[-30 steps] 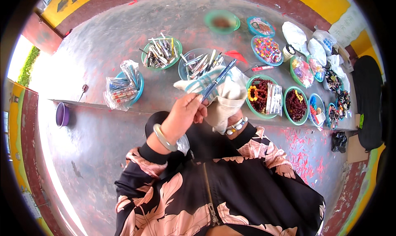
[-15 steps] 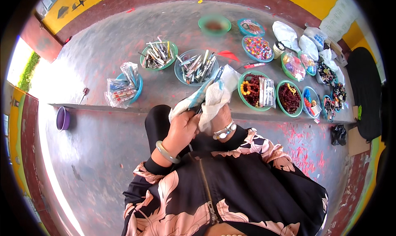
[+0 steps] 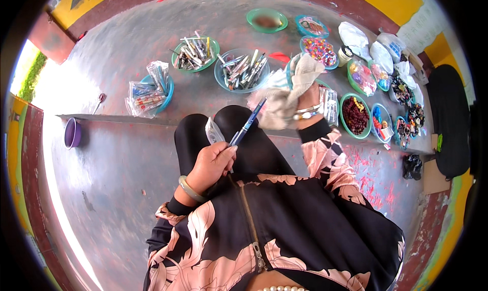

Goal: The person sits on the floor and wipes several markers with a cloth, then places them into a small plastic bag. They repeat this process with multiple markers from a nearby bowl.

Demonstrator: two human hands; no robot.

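My left hand (image 3: pixel 209 161) is closed around a blue pen (image 3: pixel 249 121) in front of my lap, its tip end pointing up and to the right. A small clear plastic sleeve (image 3: pixel 214 132) sticks up from the same hand, beside the pen. Out to the right, my right hand (image 3: pixel 308 99) grips a crumpled whitish cloth (image 3: pixel 282 94) with a blue stripe. The cloth hangs over the ledge's front edge and hides much of my right fingers. Behind it, a bowl with bundled pens (image 3: pixel 329 105) is partly covered.
Along the grey ledge stand two bowls of loose pens (image 3: pixel 194 54) (image 3: pixel 243 71) and a blue bowl of packaged pens (image 3: pixel 149 94). Bowls of dark red beads (image 3: pixel 356 116) and colourful pieces (image 3: pixel 320 51) sit at the right. A purple bucket (image 3: pixel 72 133) stands on the floor at the left.
My hands have come apart. The right one has carried the cloth up and to the right, off the pen, while the left keeps the pen, now bare, near my lap.
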